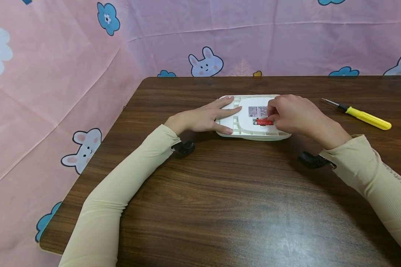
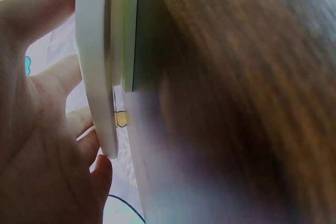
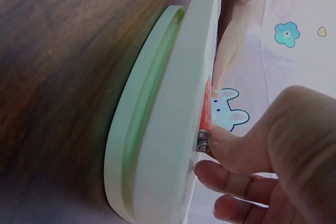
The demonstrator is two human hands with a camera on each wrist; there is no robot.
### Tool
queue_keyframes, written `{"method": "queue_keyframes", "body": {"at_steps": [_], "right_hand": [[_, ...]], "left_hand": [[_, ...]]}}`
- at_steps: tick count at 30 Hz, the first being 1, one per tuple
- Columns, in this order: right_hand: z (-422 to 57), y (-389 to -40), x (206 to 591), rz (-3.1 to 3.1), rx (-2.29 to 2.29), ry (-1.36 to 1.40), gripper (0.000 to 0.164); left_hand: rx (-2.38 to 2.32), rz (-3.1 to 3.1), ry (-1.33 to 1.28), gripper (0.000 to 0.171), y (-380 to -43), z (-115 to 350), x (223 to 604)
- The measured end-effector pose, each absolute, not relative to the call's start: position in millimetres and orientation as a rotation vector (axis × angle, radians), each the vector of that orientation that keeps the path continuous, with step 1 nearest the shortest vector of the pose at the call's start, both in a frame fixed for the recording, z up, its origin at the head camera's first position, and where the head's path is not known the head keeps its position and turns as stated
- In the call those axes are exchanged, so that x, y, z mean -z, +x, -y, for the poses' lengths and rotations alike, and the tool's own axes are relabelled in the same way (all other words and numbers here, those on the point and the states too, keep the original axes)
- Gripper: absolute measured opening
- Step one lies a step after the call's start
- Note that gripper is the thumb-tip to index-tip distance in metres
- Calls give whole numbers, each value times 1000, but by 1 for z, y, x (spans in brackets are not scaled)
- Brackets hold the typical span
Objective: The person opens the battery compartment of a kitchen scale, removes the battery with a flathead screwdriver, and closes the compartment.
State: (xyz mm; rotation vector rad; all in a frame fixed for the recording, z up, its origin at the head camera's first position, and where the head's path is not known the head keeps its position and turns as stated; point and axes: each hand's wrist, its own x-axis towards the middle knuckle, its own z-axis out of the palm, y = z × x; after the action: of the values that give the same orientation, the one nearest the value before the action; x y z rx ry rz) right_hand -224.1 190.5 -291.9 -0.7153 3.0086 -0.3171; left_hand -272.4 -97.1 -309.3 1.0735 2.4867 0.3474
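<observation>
In the head view, the device [image 1: 245, 124] sits on the table's [image 1: 194, 193] far part, my left fingers [image 1: 230, 112] spread and ungripping across its left end. My right fingers [image 1: 273, 106] pinch the right end of the red batteries [image 1: 263, 122] in its slot. From the left wrist, those spread fingers reach past the edge; even pressure should steady it. From the right wrist, two metal ends stand proud under my thumb; I'd best guide them straight, without twisting.
</observation>
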Motion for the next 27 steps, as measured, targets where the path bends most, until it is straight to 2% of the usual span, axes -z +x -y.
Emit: {"method": "queue_keyframes", "body": {"at_steps": [27], "right_hand": [[-180, -219, 298, -2993, 388, -749, 17]], "left_hand": [[-329, -2492, 1059, 85, -273, 96, 310]]}}
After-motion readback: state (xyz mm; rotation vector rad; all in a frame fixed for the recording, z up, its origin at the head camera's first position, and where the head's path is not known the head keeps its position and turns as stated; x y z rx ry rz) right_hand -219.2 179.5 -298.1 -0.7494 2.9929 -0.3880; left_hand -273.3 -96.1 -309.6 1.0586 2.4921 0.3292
